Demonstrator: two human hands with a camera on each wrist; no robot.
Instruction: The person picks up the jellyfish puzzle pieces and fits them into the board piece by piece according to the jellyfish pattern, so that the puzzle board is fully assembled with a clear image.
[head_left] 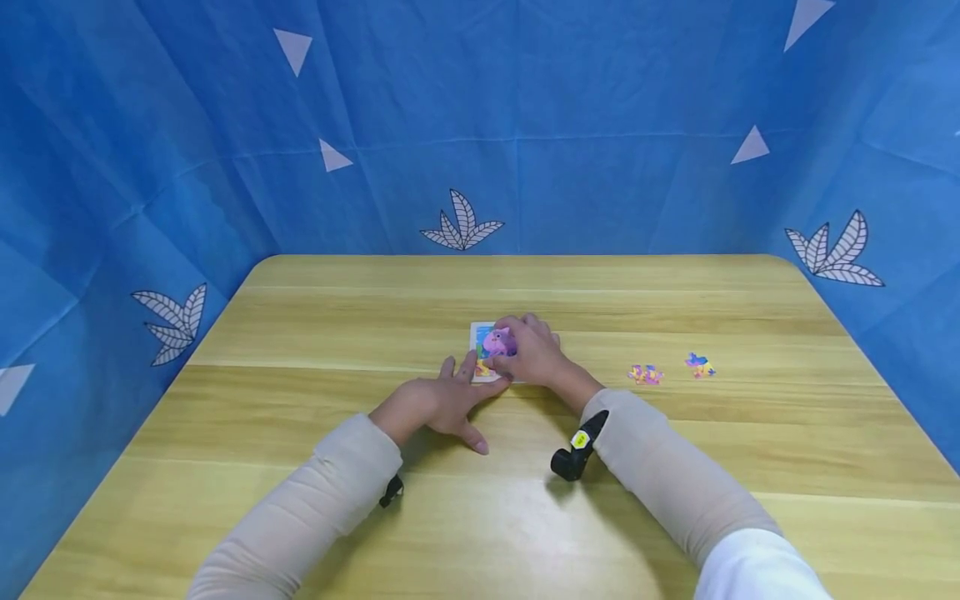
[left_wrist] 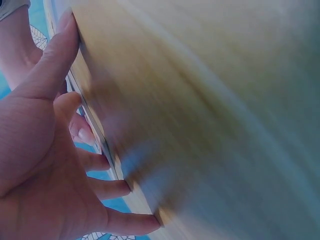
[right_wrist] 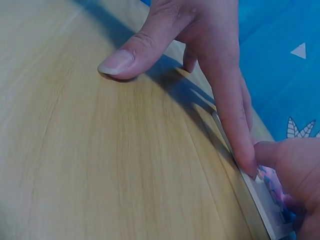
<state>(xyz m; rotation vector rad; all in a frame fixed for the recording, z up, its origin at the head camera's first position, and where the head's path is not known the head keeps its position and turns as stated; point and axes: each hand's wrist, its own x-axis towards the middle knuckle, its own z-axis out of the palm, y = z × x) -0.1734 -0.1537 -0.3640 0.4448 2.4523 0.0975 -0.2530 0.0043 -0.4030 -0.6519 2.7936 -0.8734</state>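
Note:
A small puzzle board (head_left: 473, 340) with a white border lies near the middle of the table, its picture showing a pink and purple animal on blue. My left hand (head_left: 442, 402) has its fingers spread, the fingertips at the board's near left edge and the thumb out over the wood. In the right wrist view, one straight finger of it presses the white rim (right_wrist: 258, 199). Over the right part of the board is my right hand (head_left: 536, 354), thumb and fingers bent down onto the picture. It hides much of that side, and I cannot tell whether it pinches a piece.
Right of the board lie loose puzzle pieces (head_left: 646, 375), pink and yellow, and farther right more in blue and yellow (head_left: 700, 365). The wooden table (head_left: 360, 308) ends at a blue curtain (head_left: 517, 125). A black wrist camera (head_left: 573, 458) hangs below the right sleeve.

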